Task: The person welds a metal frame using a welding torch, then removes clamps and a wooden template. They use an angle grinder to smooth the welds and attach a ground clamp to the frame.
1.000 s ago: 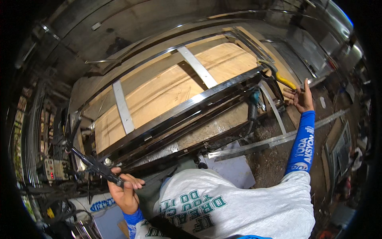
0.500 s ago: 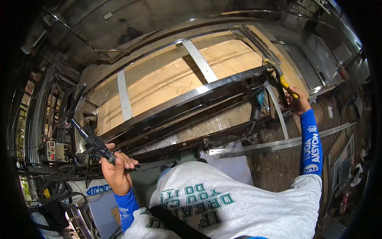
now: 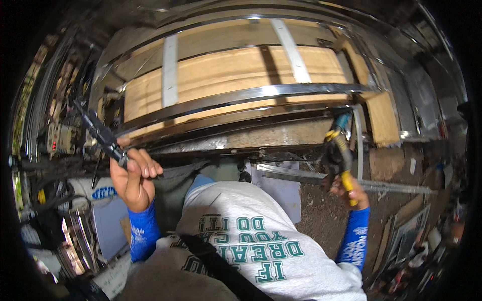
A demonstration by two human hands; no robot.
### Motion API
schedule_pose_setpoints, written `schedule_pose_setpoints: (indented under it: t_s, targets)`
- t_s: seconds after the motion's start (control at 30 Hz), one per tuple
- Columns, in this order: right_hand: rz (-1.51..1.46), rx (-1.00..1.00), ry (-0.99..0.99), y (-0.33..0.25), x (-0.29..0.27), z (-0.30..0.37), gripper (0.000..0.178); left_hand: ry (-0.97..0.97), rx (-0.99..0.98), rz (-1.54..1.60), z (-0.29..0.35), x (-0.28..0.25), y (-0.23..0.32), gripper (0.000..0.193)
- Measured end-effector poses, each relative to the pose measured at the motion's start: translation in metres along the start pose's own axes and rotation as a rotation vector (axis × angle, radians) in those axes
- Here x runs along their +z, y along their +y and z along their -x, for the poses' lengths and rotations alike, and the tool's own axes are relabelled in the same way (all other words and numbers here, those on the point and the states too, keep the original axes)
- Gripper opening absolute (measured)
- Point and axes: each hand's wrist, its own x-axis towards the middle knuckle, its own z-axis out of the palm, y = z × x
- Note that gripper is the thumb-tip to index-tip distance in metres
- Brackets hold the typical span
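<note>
My left hand (image 3: 133,178), at the left, is closed around the lower end of a slim black tubular tool (image 3: 100,133) that slants up and away. Its exact kind does not show. To the right, my right hand (image 3: 349,191) grips a yellow-and-black clamp-like tool (image 3: 339,155) by its handles, blurred by motion. This tool overlaps a teal power tool (image 3: 343,120) hanging below the frame's right end. In front of me lies a long shiny metal frame (image 3: 236,100), apart from both hands, with two pale flat crossbars (image 3: 170,70) over wooden boards (image 3: 221,70).
A box with a red display (image 3: 61,139) stands at the left among black cables. Flat metal bars (image 3: 311,175) lie on the ground at the right, near a wooden block (image 3: 381,118). Metal lengths line the left and far sides.
My right hand has drawn the yellow-and-black tool away from the frame's right end, toward me and left. My left hand still holds the black tool. The view has shifted.
</note>
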Motion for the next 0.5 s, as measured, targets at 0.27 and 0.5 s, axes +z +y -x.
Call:
schedule_pose_setpoints:
  t_s: [0.27, 0.5]
  targets:
    - [0.402, 0.323, -0.414, 0.142, 0.158, -0.13, 0.087, 0.114, 0.215, -0.07, 0.01, -0.065, 0.043, 0.065]
    - [0.721, 0.428, -0.934, 0.146, 0.339, -0.198, 0.084, 0.437, 0.191, -0.198, 0.08, -0.166, 0.074, 0.055]
